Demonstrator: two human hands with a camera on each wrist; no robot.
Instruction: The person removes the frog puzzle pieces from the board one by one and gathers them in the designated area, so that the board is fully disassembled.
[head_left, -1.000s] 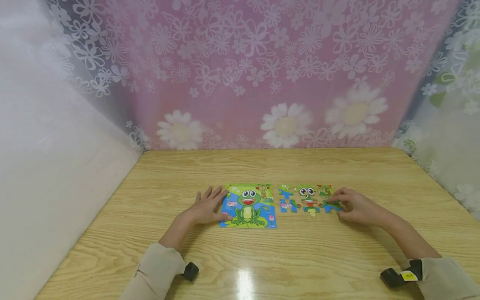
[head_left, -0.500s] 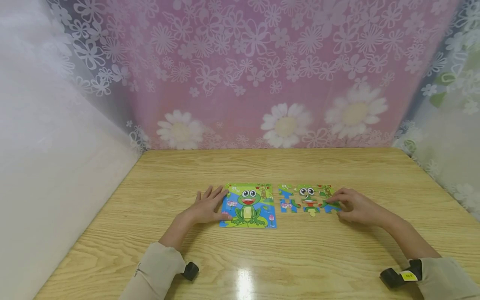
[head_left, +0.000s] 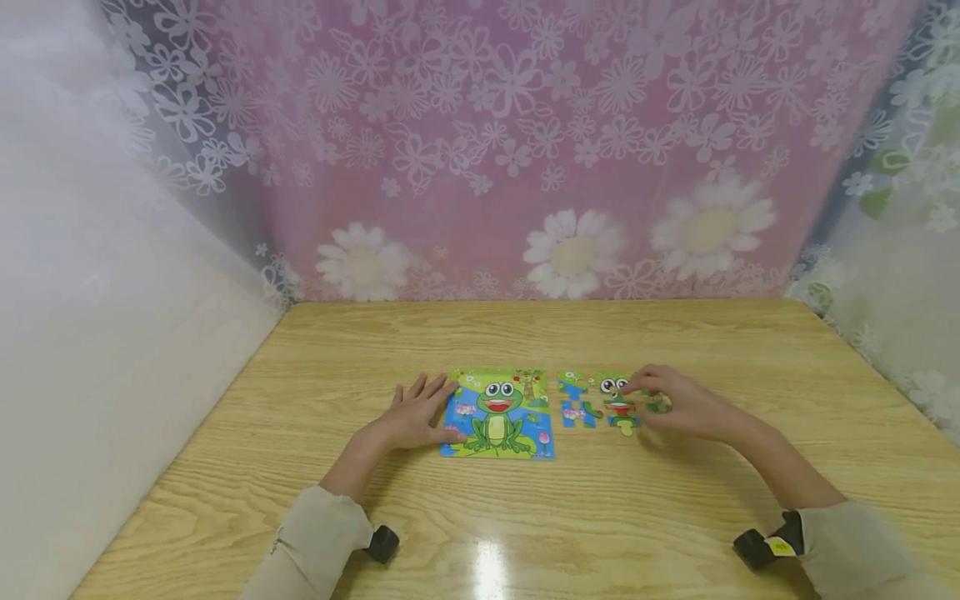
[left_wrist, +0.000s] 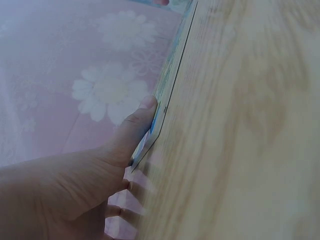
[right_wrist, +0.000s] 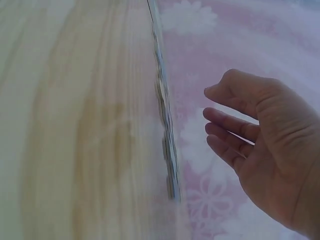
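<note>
- Step in hand, as judged: sorting or fitting the puzzle pieces [head_left: 577,413] by the right hand [head_left: 686,404]; sound practice would be to pinch one piece by opposite edges, keep it level and lower it straight down
- Advisory: the pieces look thin and lie close together, so a sideways drag would probably disturb neighbours; the fingertips should come down on one piece only
- Right hand: thumb and fingers bent, a gap between them, nothing seen pinched; in the right wrist view the fingertips [right_wrist: 208,114] stand clear above the pieces
- Position of pieces: flat on the table [head_left: 585,500], well apart from its far edge; the right-hand ones lie under the right hand and are partly hidden, the eye piece [head_left: 613,386] is just beside its leading fingertip, and the lotus piece is further to the left
- Left hand [head_left: 408,419]: fingers spread at the left edge of the picture card [head_left: 497,412], thumb resting near its lower left corner; no pinch seen
- Picture card: flat on the table, a narrow bare strip between its right edge and the pieces; holding it steady should keep it useful as a reference
</note>
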